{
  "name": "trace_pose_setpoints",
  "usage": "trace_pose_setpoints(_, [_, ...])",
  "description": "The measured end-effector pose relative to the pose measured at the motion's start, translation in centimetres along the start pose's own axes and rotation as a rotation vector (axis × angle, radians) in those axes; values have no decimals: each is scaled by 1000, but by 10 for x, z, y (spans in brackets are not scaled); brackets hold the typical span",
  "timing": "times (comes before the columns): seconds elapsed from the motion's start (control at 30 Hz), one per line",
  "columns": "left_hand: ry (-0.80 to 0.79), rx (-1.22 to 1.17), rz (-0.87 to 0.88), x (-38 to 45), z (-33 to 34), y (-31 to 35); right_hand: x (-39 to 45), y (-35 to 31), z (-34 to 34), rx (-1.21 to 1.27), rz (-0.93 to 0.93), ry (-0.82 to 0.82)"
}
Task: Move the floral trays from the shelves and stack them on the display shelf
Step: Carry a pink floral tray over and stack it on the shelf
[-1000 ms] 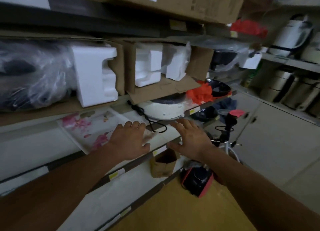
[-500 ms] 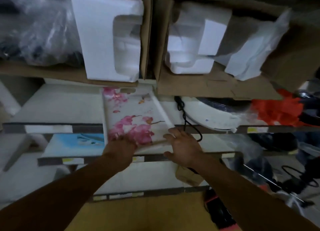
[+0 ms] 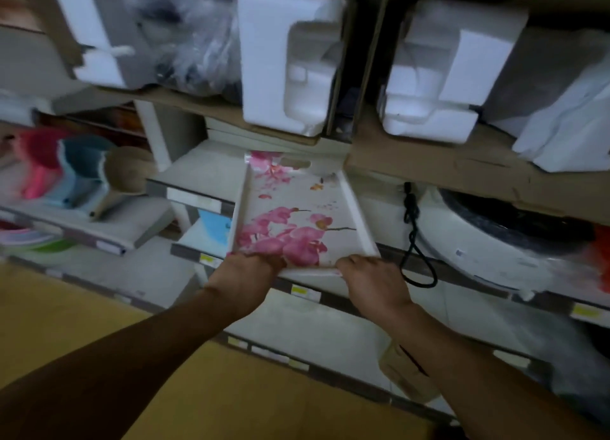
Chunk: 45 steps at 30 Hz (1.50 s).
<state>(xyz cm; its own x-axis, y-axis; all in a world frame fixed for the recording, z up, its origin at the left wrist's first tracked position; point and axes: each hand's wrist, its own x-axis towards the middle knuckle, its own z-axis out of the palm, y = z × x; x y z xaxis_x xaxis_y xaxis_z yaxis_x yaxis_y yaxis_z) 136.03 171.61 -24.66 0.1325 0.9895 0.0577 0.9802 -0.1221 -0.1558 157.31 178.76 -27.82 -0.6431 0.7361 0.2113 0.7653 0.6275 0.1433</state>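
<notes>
While both my hands grip its near short edge, the floral tray (image 3: 298,218) lies flat on the shelf (image 3: 211,172), its front end overhanging the shelf's front edge. My left hand (image 3: 246,271) curls its fingers over the near-left corner; my right hand (image 3: 371,277) pinches the rim at the near-right corner. I judge the tray rigid and light, likely smooth plastic, so it could slip if tilted; its raised rim gives a sure hold, and the cut-out handle at the far end looks like another. Its long axis runs from the shelf's front edge straight toward the back, under the cardboard box (image 3: 429,172) above. A black cord (image 3: 412,238) hangs just beside its right side.
</notes>
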Motion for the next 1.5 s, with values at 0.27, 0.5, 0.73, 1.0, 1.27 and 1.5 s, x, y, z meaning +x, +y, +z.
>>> trace_pose_setpoints(0.27, [-81,-63,-254,-88,-30,-56,35,-74,-41,35,-216,147])
trace_pose_setpoints(0.5, [-80,-75,-470,-177,-40,-120,78,-179,-58,98,-430,256])
trace_pose_setpoints(0.73, [-1,-73,-626,-246,-39,-201,133,-284,-82,136,-598,234])
trace_pose_setpoints(1.0, [47,-38,-779,-302,-43,-300,204,-400,-101,204,-735,306])
trace_pose_setpoints(1.27, [4,40,-882,-360,-41,-392,256,-514,-121,228,-821,361])
trace_pose_setpoints(1.5, [7,81,-967,-394,-45,-454,297,-587,-139,233,-898,447])
